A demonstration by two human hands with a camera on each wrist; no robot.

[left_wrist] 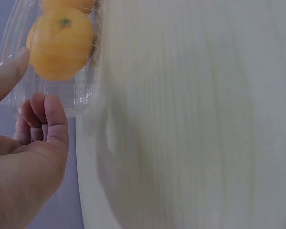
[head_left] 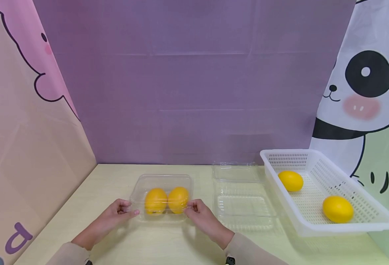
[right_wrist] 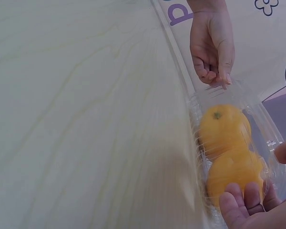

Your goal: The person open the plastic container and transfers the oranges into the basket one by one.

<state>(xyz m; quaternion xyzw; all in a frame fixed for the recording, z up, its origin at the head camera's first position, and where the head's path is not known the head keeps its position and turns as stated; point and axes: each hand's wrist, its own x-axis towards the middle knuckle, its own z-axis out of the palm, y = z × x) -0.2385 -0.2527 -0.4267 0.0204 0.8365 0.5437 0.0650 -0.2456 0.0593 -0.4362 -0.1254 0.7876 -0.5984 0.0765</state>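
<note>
A clear plastic clamshell container stands on the table with two oranges side by side in it. Its lid lies over the fruit; whether the rim is snapped down cannot be made out. At the container's left end, my left hand holds the edge between thumb and curled fingers. My right hand grips the front right corner with thumb and fingertips. The left wrist view shows the near orange through the plastic, beside the left fingers. In the right wrist view, the right fingertips overlap the nearer orange.
Right of the container lies another clear clamshell, unfolded flat with nothing in it. A white perforated basket stands at the right, holding two more oranges. Printed cloth walls enclose the table at the back and sides.
</note>
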